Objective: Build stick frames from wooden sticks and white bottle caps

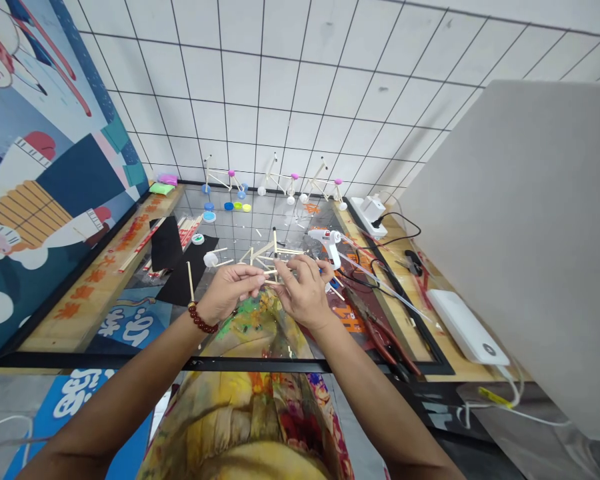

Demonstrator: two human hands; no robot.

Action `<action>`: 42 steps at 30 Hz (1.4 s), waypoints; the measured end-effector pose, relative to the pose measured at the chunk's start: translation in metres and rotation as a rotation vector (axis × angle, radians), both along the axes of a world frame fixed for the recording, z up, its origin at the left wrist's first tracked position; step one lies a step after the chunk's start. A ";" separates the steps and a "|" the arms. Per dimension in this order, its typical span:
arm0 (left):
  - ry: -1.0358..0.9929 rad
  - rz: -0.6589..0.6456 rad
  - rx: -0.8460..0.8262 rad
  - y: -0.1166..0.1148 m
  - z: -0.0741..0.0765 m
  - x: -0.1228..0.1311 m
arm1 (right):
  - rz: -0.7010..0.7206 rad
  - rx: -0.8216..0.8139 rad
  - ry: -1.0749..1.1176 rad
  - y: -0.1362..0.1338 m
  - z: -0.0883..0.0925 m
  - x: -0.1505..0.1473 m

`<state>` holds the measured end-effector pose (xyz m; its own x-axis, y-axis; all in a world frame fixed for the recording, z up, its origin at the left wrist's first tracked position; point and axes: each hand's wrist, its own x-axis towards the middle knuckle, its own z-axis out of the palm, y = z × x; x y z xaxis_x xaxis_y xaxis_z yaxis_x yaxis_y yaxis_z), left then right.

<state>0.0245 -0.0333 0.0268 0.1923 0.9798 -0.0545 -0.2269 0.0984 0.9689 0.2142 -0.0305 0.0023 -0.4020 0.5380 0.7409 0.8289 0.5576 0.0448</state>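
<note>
Above the middle of the table, my left hand (233, 287) pinches the left ends of short wooden sticks (271, 272). My right hand (305, 290) is closed on the same sticks from the right, its fingers hiding part of them. Just behind the hands stands a stick frame (263, 251) with a dark-tipped upright; whether it joins the held sticks I cannot tell. A white bottle cap (210, 259) with sticks lies left of that frame. A white hot glue gun (326, 241) rests behind my right hand. One loose stick (191, 281) lies near my left wrist.
Small bicycle-like stick models (275, 177) line the wall. Colored caps (229, 207) lie before them. Black sheets (187, 270) and wrapped chopsticks (187, 230) are at left. Red-handled pliers (385, 340), a power strip (367, 217), cables and a white power bank (467, 327) occupy the right.
</note>
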 end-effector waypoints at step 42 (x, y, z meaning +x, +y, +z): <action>0.691 0.066 0.679 0.069 -0.009 -0.008 | -0.144 -0.365 0.240 0.023 -0.012 0.036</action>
